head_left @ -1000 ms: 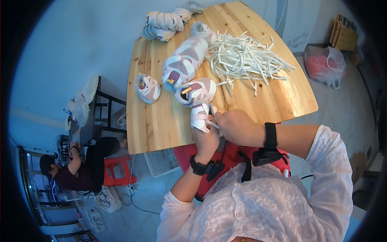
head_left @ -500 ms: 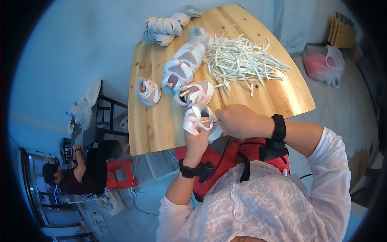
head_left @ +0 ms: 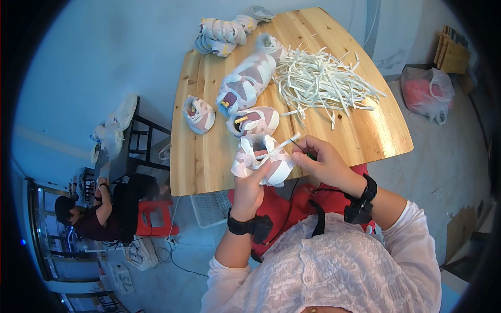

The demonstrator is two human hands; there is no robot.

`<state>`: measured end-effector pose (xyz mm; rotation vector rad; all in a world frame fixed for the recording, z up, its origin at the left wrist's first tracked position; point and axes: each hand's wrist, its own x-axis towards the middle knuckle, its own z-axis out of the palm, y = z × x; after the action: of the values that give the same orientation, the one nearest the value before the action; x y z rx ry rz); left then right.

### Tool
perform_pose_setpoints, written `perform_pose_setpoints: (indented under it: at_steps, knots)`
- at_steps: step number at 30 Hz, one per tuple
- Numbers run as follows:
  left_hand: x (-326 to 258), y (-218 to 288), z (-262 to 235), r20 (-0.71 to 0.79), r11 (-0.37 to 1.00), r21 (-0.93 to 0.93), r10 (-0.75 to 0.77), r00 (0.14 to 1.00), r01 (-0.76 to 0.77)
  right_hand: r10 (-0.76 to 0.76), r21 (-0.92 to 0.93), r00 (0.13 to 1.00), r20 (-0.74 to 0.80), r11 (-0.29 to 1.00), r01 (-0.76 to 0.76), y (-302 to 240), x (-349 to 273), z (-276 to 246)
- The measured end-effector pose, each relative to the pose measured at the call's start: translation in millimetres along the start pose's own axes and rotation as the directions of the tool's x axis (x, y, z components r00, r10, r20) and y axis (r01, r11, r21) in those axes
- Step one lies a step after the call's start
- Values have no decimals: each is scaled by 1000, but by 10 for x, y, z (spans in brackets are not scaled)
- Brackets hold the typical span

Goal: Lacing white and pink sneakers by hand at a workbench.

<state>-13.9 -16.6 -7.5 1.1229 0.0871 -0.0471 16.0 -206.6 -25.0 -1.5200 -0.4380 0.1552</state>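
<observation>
Near the table's front edge, my left hand (head_left: 249, 192) is closed on a white and pink shoe upper (head_left: 281, 168), its thumb over the lacing area. A flat white lace (head_left: 284, 143) runs through the upper, and one end sticks up to the right. My right hand (head_left: 330, 163) is closed round a thin hooked tool with a dark green handle (head_left: 311, 156); its dark shaft points at the lace end. Whether the tip touches the lace I cannot tell. Just beyond lies another upper (head_left: 263, 120) with a yellow tab.
On the wooden table (head_left: 373, 136) lie a tangled pile of white laces (head_left: 326, 81), a row of nested uppers (head_left: 248, 75), a single upper (head_left: 199, 115) and a far stack (head_left: 222, 35). A person (head_left: 107, 216) sits at left near a red stool (head_left: 156, 216). A plastic bag (head_left: 428, 93) stands at right.
The upper has turned in my left hand so its opening and lacing face up more. My right hand has shifted right, and the tool and the raised lace end now show.
</observation>
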Motion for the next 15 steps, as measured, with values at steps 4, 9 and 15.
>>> perform_pose_setpoints:
  at_steps: [4, 9, 15]
  knots:
    - [-54, 1, 14, 193, 763, 584, 201, 960, -277, -209, -203, 968, -140, 963, 179, -200, 38, 76]
    - [-124, 19, 63, 140, 801, 535, 232, 963, -271, -410, -377, 912, 33, 839, 391, -147, 66, 62]
    - [-62, 2, -94, 111, 811, 566, 107, 988, -151, -224, -382, 974, 29, 898, 218, -112, 66, -23]
